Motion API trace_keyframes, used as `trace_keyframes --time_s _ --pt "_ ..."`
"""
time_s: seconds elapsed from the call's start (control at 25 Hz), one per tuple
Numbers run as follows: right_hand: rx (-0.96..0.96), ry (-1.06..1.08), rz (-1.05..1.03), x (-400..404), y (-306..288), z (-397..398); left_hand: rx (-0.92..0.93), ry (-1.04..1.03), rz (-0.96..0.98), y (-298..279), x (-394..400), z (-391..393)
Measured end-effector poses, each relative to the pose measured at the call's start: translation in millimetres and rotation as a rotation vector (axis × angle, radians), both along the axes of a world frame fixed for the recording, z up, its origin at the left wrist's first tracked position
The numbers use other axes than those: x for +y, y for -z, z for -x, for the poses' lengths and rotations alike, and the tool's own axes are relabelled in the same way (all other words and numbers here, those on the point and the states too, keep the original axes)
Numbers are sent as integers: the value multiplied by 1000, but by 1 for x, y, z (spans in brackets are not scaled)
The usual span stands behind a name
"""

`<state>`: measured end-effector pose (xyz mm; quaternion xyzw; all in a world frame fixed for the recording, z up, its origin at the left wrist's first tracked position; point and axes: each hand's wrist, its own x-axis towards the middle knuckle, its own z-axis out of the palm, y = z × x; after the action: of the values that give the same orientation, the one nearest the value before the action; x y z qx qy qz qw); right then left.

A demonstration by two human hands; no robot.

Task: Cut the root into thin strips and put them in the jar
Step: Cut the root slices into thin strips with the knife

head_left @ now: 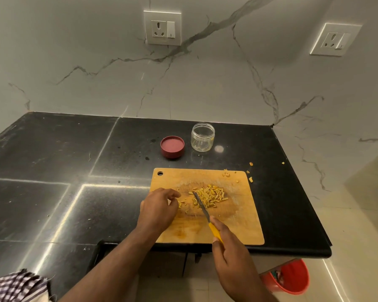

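Observation:
A pile of thin yellow root strips lies in the middle of the wooden cutting board. My right hand grips the yellow handle of a knife; its blade rests against the left side of the pile. My left hand sits on the board's left edge with fingers loosely curled, just left of a few stray strips. The clear glass jar stands open behind the board, looking almost empty.
The jar's red lid lies upside down left of the jar. Small root scraps are scattered near the board's far right corner. The black countertop ends right of the board; a red bucket stands on the floor below.

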<state>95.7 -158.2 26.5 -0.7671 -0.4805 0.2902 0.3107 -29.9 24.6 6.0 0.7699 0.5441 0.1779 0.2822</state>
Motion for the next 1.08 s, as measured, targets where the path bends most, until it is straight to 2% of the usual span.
trace_keyframes --time_s 0.12,0.24,0.32,0.4,0.48,0.56,0.6,0.72,0.84,0.96,1.08 --pt "-39 -17 2 3 -3 -3 40 33 -70 -2 -1 3" --pt "28 10 12 8 -3 -7 -49 88 -52 -5 -1 3" --pt "204 59 45 12 -5 -7 -35 198 -128 -5 -6 5" --pt "491 176 32 16 -10 -5 91 352 -235 -5 -11 5" --pt "745 280 12 21 -16 -4 205 415 -270 1 -14 6" --pt "832 309 15 22 -18 -2 236 338 -246 4 -10 8" --pt "813 308 10 21 -17 -2 232 289 -225 5 -4 9" --pt "522 342 -27 16 -9 -11 178 227 -188 5 12 12" --pt "39 390 -25 12 3 -36 117 213 -140 6 23 14" --pt "-443 344 101 8 16 -62 110 227 -87 10 29 12" --pt "-650 290 257 7 29 -65 74 249 -66 10 36 11"
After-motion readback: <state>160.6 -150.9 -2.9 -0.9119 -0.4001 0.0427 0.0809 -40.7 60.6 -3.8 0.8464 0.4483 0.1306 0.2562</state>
